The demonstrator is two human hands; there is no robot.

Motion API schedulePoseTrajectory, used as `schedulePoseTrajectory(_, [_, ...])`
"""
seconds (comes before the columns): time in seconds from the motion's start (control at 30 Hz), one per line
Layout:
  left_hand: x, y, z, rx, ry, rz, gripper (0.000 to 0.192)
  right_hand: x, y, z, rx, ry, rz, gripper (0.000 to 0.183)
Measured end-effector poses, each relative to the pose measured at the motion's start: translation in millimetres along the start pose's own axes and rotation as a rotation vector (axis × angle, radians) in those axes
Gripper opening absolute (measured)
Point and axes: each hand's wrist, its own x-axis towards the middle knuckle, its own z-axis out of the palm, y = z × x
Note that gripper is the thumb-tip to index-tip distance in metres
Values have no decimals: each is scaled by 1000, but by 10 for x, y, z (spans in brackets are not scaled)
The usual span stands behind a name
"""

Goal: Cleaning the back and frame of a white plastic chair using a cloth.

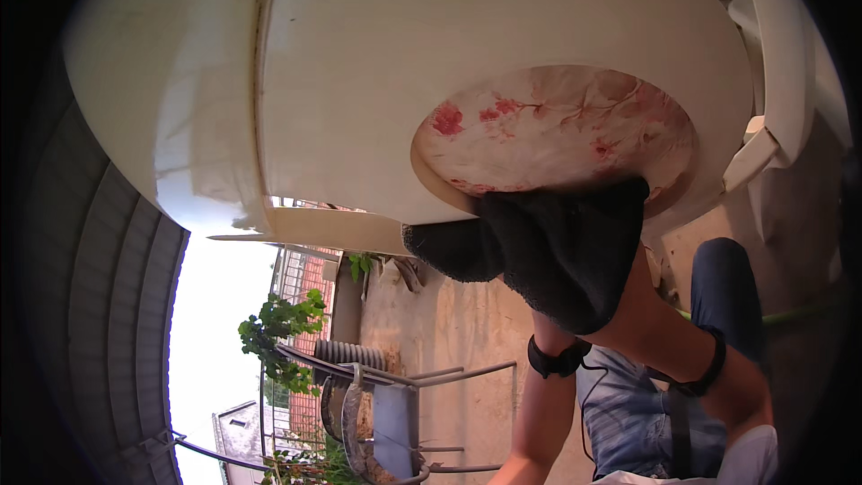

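A black fuzzy cloth [572,249] drapes over my hands at the lower edge of an oval panel [539,135] with red flowers printed on it. This panel is set into a large, glossy white curved body [350,81]. My right forearm [660,323] runs up under the cloth, and the covered right hand presses it against the panel. Another part of the cloth hangs further left, past the rim of the white body. My left forearm [549,404] reaches behind the cloth, which hides the left hand and its grip. Each wrist wears a black band.
A metal-framed chair [397,417] stands on the earthen-looking ground [465,323], near a ribbed grey hose [350,353]. White curved parts [784,60] jut out at the right. Close below are my denim-clad legs [623,411]. A corrugated roof [101,249] fills the left side.
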Motion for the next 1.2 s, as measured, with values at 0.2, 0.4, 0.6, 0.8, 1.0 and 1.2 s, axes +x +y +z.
schedulePoseTrajectory(0.2, [-66,-30,-173,-91,35,-50,64,167,-201,19,185,196,88,66])
schedulePoseTrajectory(0.4, [179,-371,-211,-200,76,-167,65,515,-222,-218,42,378,-82,74])
schedulePoseTrajectory(0.6, [295,-433,137,-357,120,-293,66,369,-111,-304,-97,242,-29,71])
schedulePoseTrajectory(0.8, [1,-448,103,-427,161,-391,66,151,19,-63,-238,174,-21,71])
schedulePoseTrajectory(1.0, [-94,-441,299,-550,241,-404,67,104,-48,-183,-262,259,-151,66])
schedulePoseTrajectory(1.2, [228,-74,83,-121,157,-80,53,24,-71,-402,24,24,-113,62])
